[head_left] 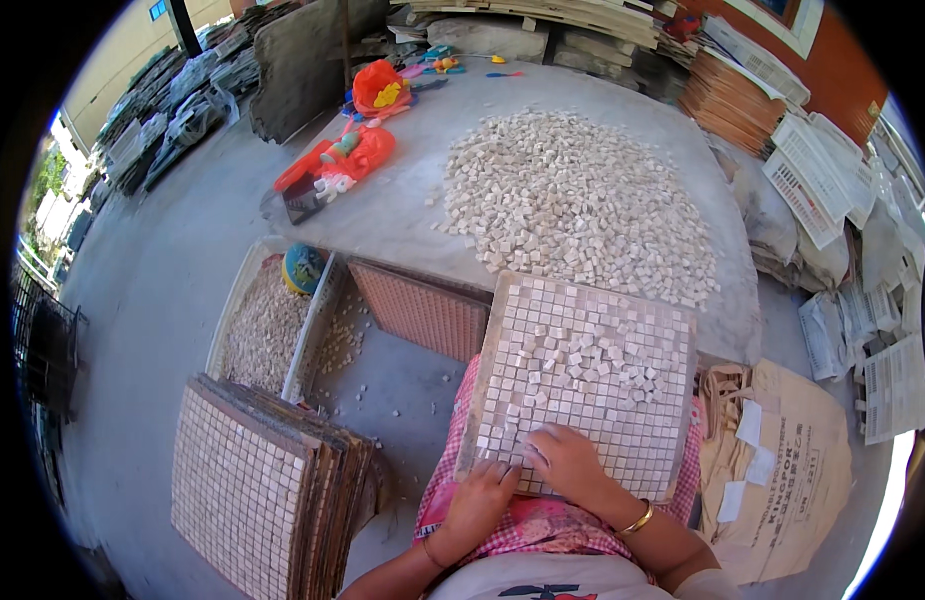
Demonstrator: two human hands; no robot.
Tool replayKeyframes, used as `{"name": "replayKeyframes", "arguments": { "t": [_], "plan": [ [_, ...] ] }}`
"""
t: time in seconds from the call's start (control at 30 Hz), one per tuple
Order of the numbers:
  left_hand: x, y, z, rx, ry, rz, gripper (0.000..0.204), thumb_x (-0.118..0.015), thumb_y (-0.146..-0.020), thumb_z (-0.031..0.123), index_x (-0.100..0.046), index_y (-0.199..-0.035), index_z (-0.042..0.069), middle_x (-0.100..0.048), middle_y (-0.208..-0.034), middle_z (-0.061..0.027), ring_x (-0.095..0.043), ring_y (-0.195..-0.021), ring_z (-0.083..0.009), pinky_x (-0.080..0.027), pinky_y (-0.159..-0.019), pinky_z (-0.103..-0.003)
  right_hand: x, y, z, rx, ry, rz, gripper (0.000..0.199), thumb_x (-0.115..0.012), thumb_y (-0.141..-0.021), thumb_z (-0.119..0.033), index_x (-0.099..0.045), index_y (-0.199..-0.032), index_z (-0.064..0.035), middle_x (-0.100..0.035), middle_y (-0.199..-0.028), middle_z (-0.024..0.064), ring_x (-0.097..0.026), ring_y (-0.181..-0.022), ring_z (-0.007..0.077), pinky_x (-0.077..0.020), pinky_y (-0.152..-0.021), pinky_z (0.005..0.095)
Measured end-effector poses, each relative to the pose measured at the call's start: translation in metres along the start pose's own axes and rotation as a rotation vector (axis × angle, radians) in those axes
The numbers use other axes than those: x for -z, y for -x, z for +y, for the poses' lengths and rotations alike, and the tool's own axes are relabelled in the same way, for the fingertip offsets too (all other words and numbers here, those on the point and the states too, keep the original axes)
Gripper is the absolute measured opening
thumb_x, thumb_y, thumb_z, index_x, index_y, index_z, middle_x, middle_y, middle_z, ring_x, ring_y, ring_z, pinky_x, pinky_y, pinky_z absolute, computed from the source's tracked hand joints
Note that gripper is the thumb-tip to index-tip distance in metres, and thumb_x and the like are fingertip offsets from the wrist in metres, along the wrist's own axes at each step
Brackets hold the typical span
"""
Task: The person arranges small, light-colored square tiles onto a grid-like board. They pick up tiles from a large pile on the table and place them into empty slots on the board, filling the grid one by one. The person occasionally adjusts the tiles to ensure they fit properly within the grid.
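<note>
A square grid tray (582, 410) full of small pale stone tiles lies across my lap. Loose tiles (582, 355) are heaped on its upper half. At the tray's lower left edge rests my left hand (482, 505), fingers bent together over the tiles. Just right of it, my right hand (567, 462) bends its fingers down onto the lower rows. Both sets of fingers are closed, and whatever small piece they may hold is hidden. A gold bangle (637, 516) circles my right wrist. Under the tray shows pink checked cloth (440, 480).
A large pile of stone pieces (582, 190) covers the slab table (402, 215) ahead. Left stand stacked tile trays (244, 490) and a bin of chips (274, 335) with a ball (302, 268). Brown empty grid panels (419, 310) lean nearby. Right lie a paper sack (797, 460) and white crates (807, 180).
</note>
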State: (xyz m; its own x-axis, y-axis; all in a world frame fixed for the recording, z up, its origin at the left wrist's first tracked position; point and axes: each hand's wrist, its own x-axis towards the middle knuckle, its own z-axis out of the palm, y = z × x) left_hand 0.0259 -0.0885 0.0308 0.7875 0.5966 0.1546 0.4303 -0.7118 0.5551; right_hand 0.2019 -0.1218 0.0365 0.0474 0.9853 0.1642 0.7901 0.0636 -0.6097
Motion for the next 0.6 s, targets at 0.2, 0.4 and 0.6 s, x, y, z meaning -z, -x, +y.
{"name": "replayKeyframes", "arguments": {
  "t": [0.2, 0.4, 0.6],
  "plan": [
    [-0.002, 0.002, 0.002, -0.038, 0.006, 0.025, 0.032, -0.055, -0.067, 0.004, -0.057, -0.099, 0.001, -0.056, -0.096, -0.0134, -0.053, -0.091, -0.0302, -0.045, -0.080, -0.038, -0.010, -0.023, 0.000, 0.198, 0.151, 0.159, 0.013, -0.062, -0.075, -0.014, -0.055, -0.081, -0.0063, -0.050, -0.073, 0.0094, -0.054, -0.068, 0.0291, -0.0439, -0.059, 0.0401],
    [-0.007, 0.002, 0.003, -0.114, 0.004, 0.097, 0.031, -0.056, -0.067, 0.006, -0.057, -0.097, 0.001, -0.056, -0.096, -0.0118, -0.053, -0.091, -0.0288, -0.044, -0.081, -0.037, -0.017, -0.027, 0.009, 0.155, 0.170, 0.145, 0.015, -0.065, -0.076, -0.013, -0.056, -0.085, -0.0057, -0.053, -0.080, 0.0102, -0.055, -0.071, 0.0288, -0.0447, -0.062, 0.0395],
    [-0.006, -0.002, 0.002, -0.100, -0.010, 0.027, 0.029, -0.057, -0.068, 0.007, -0.059, -0.097, 0.001, -0.058, -0.096, -0.0120, -0.055, -0.091, -0.0285, -0.045, -0.079, -0.037, -0.022, -0.028, 0.009, 0.170, 0.229, 0.064, 0.017, -0.065, -0.076, -0.012, -0.055, -0.087, -0.0046, -0.053, -0.080, 0.0114, -0.055, -0.071, 0.0298, -0.0449, -0.062, 0.0400]
  ]
}}
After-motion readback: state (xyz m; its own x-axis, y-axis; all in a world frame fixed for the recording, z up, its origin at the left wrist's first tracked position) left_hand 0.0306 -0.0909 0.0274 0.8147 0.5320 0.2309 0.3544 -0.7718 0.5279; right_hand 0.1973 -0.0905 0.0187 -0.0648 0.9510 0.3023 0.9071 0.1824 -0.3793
